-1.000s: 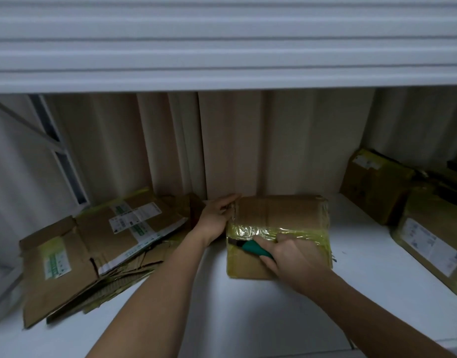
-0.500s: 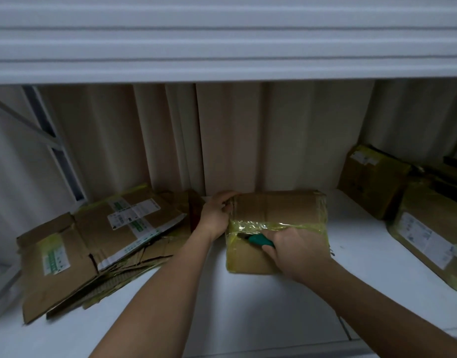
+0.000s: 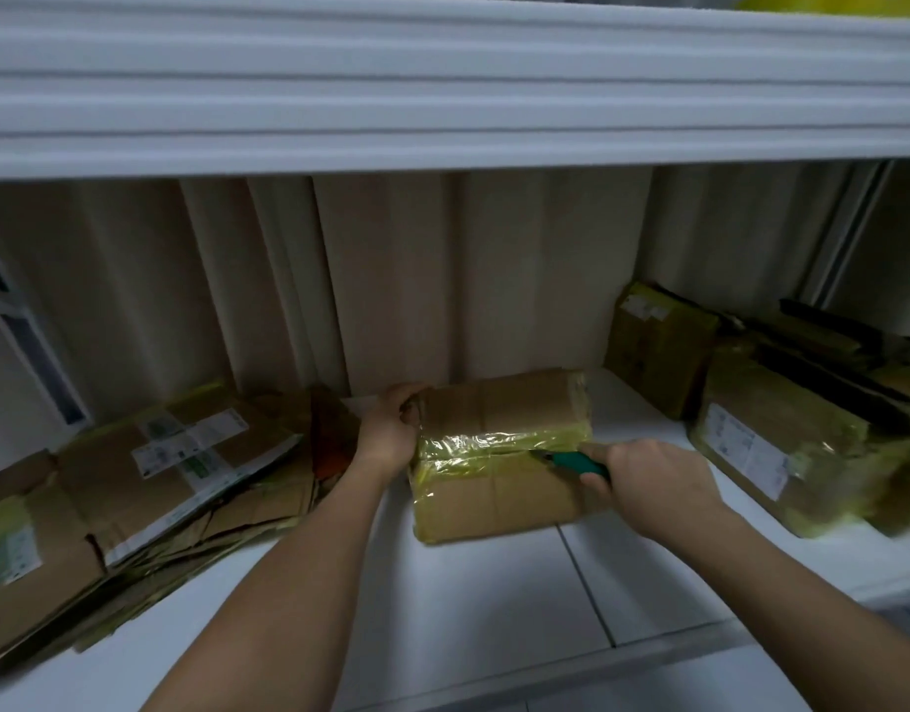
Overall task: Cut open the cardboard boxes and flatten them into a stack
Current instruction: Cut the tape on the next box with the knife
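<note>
A closed cardboard box with a band of yellowish tape across its top lies in the middle of the white shelf. My left hand grips the box's far left corner. My right hand holds a green-handled cutter, its tip at the right end of the taped seam. To the left lies a stack of flattened boxes with white labels.
Several taped, uncut boxes stand at the right of the shelf, one against the back. A beige curtain hangs behind. A white upper shelf edge overhangs the space. A metal frame stands at the far left.
My right hand has drawn the cutter from the left part of the taped seam to its right end. My left hand has stayed at the box's left corner.
</note>
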